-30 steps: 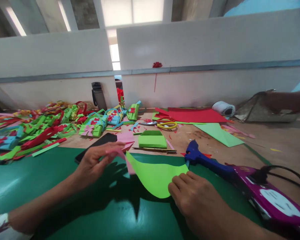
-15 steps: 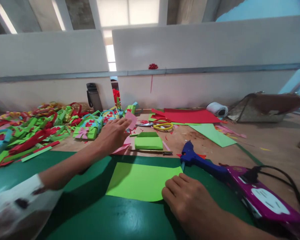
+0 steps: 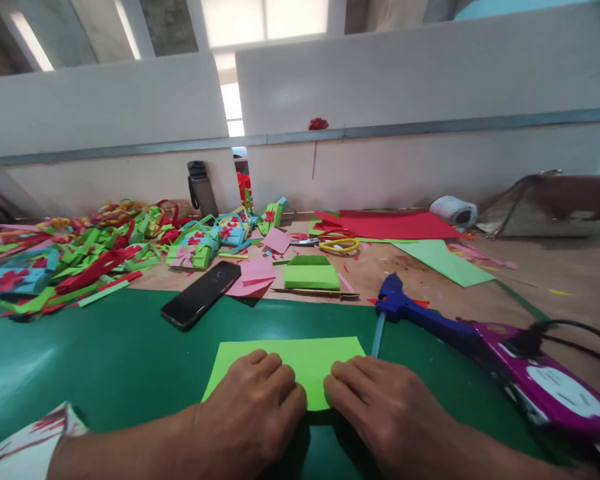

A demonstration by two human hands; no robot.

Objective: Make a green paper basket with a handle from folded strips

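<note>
Paper (image 3: pixel 305 353) lies over the table (image 3: pixel 125 353), curled fingers (image 3: pixel 283 379) of left hand (image 3: pixel 255 403) and right hand (image 3: pixel 380 400) grasping its near edge.

Left hand (image 3: pixel 260 403) curled | right hand (image 3: pixel 383 403) curled | both grips seemingly pinched

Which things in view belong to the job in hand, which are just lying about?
Likely the job:
green sheet, held by left hand and right hand
probably folded green piece, glue gun, scissors

Apparently just lying about:
phone
bottle
handbag
</note>
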